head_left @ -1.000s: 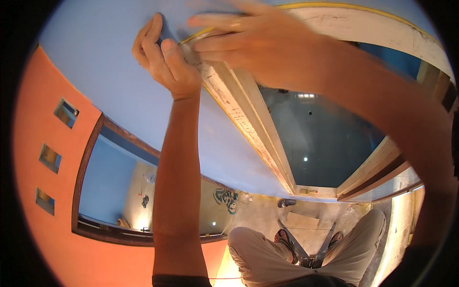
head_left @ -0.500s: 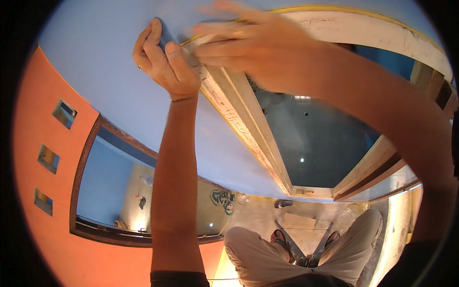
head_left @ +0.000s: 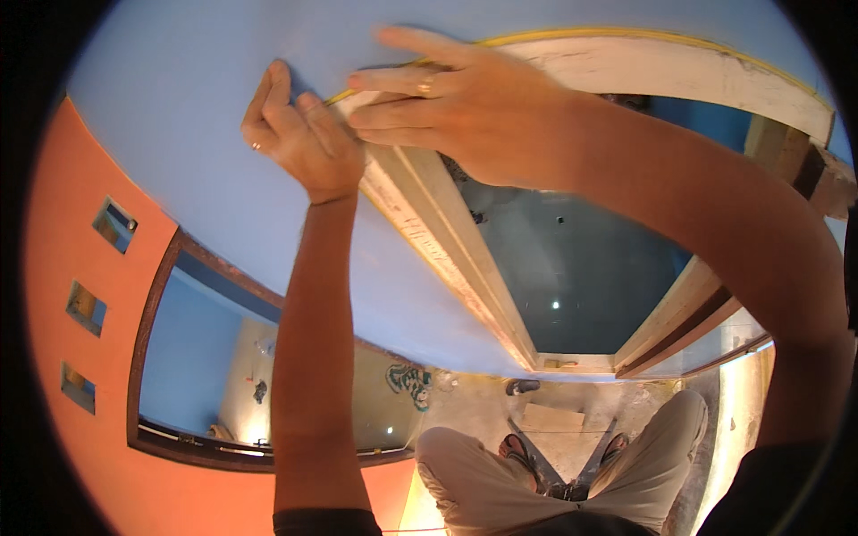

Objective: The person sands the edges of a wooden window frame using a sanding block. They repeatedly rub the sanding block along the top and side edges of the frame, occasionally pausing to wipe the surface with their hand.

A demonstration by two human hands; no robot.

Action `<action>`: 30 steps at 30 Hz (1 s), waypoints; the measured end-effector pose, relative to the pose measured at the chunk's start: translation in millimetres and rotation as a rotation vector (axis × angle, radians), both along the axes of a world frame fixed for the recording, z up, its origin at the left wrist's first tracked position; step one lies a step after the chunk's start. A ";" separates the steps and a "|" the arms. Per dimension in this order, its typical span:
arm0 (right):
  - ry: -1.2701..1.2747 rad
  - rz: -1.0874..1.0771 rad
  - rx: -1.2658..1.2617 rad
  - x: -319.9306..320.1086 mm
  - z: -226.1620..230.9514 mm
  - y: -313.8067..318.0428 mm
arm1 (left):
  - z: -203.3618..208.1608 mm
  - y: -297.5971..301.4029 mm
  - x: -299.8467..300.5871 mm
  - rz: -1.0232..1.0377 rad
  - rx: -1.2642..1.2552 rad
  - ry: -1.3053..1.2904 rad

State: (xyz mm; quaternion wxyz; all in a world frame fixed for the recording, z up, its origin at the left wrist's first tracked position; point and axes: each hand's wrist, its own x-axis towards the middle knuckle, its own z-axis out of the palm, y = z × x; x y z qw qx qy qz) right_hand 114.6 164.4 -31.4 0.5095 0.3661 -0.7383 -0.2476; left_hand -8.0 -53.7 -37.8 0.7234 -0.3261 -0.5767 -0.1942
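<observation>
My left hand (head_left: 308,143) is raised against the blue wall (head_left: 402,277), next to the upper left corner of a pale wooden frame (head_left: 447,241). Its fingers are curled, and whatever they may hold is hidden. Over that same corner lies my right hand (head_left: 465,103), fingers stretched and apart, the fingertips at the frame's edge close to my left thumb. A thin yellow strip (head_left: 626,34), which looks like tape, follows the outer edge of the frame and passes behind the right fingers.
Through the frame a dark grey floor (head_left: 581,268) shows. An orange wall (head_left: 63,214) with small square openings and a dark-framed opening (head_left: 165,339) stand left. Below are my sandalled feet on dark metal supports (head_left: 527,456), a cardboard piece (head_left: 552,417) and a dark shoe-like item (head_left: 523,386).
My right hand was blurred by motion and now shows sharply, a little further left on the frame's corner. Both hands sit slightly lower in the view, and the left keeps its curled pose.
</observation>
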 end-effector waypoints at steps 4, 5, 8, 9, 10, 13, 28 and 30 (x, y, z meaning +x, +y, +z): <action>-0.019 0.050 -0.010 36.9 -6.0 113.2 | -4.8 -0.8 -5.0 -0.039 -0.060 0.034; -0.034 -0.055 0.020 57.2 -3.4 138.1 | -6.3 3.9 -2.5 -0.037 -0.086 0.048; -0.318 -0.501 -0.049 138.7 9.3 160.4 | -4.4 -2.6 7.4 0.021 -0.161 0.059; -0.334 -0.450 -0.081 141.9 12.9 158.0 | -4.8 6.4 10.5 0.015 -0.164 0.043; -0.356 -0.392 -0.113 137.6 13.0 149.7 | -7.9 10.7 12.0 0.016 -0.170 0.020; -0.372 -0.122 -0.193 93.9 2.3 114.9 | -11.6 8.9 8.9 0.090 -0.183 -0.006; -0.080 -0.565 -0.102 191.5 10.3 225.8 | 9.5 98.4 90.7 0.133 -0.411 -0.152; -0.141 -0.508 -0.188 182.6 5.4 210.5 | 8.9 102.5 91.1 0.116 -0.390 -0.124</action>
